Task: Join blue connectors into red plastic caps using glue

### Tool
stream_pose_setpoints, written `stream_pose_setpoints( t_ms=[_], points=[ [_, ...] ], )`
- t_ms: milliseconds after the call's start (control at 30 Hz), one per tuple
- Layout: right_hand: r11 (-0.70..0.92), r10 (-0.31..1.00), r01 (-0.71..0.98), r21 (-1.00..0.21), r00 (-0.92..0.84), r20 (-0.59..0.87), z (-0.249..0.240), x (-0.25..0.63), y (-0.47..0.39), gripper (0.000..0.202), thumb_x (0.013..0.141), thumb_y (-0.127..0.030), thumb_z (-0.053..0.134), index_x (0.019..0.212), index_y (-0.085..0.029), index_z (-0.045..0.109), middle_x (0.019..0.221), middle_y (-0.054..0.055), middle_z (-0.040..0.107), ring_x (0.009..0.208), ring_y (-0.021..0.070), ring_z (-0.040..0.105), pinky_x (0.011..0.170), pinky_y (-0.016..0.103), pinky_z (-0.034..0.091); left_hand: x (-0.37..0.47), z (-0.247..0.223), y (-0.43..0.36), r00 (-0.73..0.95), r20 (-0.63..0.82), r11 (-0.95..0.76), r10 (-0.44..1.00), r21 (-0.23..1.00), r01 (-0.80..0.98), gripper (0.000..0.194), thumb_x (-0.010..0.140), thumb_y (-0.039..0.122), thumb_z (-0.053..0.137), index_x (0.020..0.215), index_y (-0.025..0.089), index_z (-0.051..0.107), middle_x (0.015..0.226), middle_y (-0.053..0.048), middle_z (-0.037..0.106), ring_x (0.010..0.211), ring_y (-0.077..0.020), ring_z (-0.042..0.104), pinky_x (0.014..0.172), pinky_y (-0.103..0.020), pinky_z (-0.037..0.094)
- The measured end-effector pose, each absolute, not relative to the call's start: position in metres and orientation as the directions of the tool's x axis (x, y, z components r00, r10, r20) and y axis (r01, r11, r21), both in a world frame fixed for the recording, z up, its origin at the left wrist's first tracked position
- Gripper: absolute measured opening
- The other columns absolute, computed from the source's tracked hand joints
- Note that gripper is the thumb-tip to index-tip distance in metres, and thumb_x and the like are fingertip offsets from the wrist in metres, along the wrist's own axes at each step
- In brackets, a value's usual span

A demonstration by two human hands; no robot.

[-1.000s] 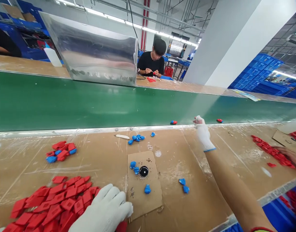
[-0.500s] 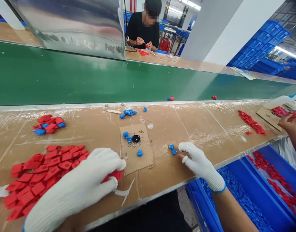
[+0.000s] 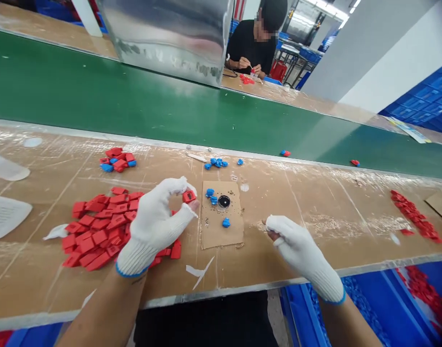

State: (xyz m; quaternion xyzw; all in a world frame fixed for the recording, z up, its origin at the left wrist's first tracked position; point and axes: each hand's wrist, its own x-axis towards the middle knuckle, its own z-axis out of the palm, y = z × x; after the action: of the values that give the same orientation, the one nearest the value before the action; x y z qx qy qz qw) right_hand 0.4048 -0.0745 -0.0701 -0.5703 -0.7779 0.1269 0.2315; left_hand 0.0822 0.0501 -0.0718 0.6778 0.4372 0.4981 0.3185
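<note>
My left hand, in a white glove with bare fingertips, pinches a small red plastic piece that has a dark slot in its face. It is raised at the right side of a heap of similar red pieces. My right hand, gloved the same way, is closed over the table to the right of a cardboard square; what its fingers hold is hidden. On the cardboard lie a round black dish and blue pieces, one of them near the front.
Behind the cardboard are several blue pieces and a white stick. A mixed red and blue pile lies back left. The green conveyor belt carries two red-blue pieces. Opposite, a person works. Blue bins stand below right.
My left hand has risen from the heap with a red piece, its slotted face showing. My right hand has closed where two blue pieces lay; they are out of sight. The view has shifted left.
</note>
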Motion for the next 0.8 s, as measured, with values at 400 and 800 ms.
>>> stream_pose_setpoints(
  t_ms=[400, 800],
  points=[
    [0.741, 0.671, 0.580, -0.339, -0.665, 0.328, -0.033, 0.352, 0.062, 0.009, 0.101, -0.021, 0.069, 0.093, -0.021, 0.070, 0.090, 0.003, 0.069, 0.083, 0.0176, 0.059, 0.073, 0.029, 0.048, 0.090, -0.078, 0.060, 0.081, 0.427, -0.433, 0.901, 0.871, 0.233, 0.020, 0.090, 0.028, 0.071, 0.108, 0.019, 0.067, 0.095, -0.005, 0.082, 0.083, -0.0192, 0.077, 0.082, -0.035, 0.063],
    [0.738, 0.665, 0.581, -0.343, -0.713, 0.222, -0.048, 0.351, 0.078, 0.012, 0.101, -0.020, 0.067, 0.090, -0.022, 0.072, 0.088, 0.004, 0.070, 0.082, 0.0198, 0.062, 0.074, 0.033, 0.050, 0.084, -0.077, 0.060, 0.148, 0.581, -0.599, 0.801, 0.764, 0.241, 0.022, 0.090, 0.006, 0.068, 0.109, 0.017, 0.069, 0.103, -0.006, 0.083, 0.092, -0.0154, 0.079, 0.094, -0.031, 0.065]
  ],
)
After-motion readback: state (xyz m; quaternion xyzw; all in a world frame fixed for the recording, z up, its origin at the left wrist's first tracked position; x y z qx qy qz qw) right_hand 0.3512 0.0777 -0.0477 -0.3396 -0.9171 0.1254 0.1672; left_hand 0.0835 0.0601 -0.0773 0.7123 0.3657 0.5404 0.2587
